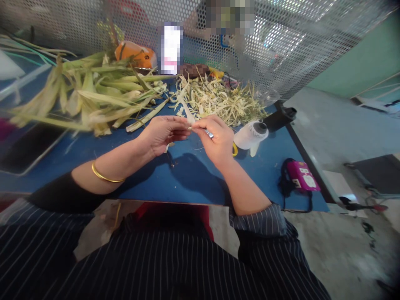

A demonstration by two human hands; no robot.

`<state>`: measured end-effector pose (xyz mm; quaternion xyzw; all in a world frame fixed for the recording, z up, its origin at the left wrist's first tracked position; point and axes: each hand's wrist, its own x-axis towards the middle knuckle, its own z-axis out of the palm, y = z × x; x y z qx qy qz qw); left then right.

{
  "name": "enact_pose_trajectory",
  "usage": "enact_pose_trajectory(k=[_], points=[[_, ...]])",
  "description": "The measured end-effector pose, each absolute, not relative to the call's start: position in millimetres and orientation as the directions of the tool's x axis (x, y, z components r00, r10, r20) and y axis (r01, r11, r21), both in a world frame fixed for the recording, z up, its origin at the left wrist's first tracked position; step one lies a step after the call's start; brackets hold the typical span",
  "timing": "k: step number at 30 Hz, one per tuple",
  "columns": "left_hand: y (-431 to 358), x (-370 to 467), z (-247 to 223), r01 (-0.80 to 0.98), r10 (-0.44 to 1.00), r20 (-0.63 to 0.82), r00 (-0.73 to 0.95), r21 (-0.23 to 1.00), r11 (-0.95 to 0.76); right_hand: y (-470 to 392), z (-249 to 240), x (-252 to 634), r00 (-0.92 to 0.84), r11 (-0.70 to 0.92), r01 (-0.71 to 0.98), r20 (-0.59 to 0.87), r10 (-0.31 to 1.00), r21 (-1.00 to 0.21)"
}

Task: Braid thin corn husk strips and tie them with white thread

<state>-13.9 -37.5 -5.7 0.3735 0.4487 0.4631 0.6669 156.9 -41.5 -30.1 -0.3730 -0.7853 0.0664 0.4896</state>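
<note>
Over the blue table (193, 187), my left hand (162, 134) and my right hand (215, 139) meet fingertip to fingertip. Both pinch a pale corn husk strip (188, 111) whose free end points up and away. A small metal piece (210, 134) shows under my right fingers, and a yellow loop (235, 149) shows beside that wrist; I cannot tell whether they belong to one tool or whether my right hand holds it. Past my hands lies a heap of narrow, curled husk strips (218, 98). Whole long husks (96, 91) pile up beyond my left forearm.
To the right of my hands lies a cone of white thread (251, 135), with a black cylinder (279, 118) behind. A magenta box with a black strap (303, 176) sits near the right edge. An orange packet (136, 55) and a lit phone (171, 48) stand by the perforated metal screen (193, 25).
</note>
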Motion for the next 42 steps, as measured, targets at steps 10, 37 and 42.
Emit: enact_pose_trajectory(k=[10,37,42], points=[[-39.5,-10.4,-11.7,-0.277,0.985,-0.132,0.111,0.948,0.158,-42.9,-31.2,155.9,-0.201,0.658,0.54,0.679,0.706,-0.525],[-43.7,-6.8,-14.1,-0.169,0.999,0.006,0.052,0.986,0.003,-42.4,-29.4,151.0,-0.047,0.495,0.394,0.521,0.852,-0.774],[-44.1,-5.6,-15.6,-0.142,0.993,0.1,0.063,0.986,-0.09,-41.6,-29.4,150.9,0.0,0.468,0.371,0.504,0.864,-0.802]])
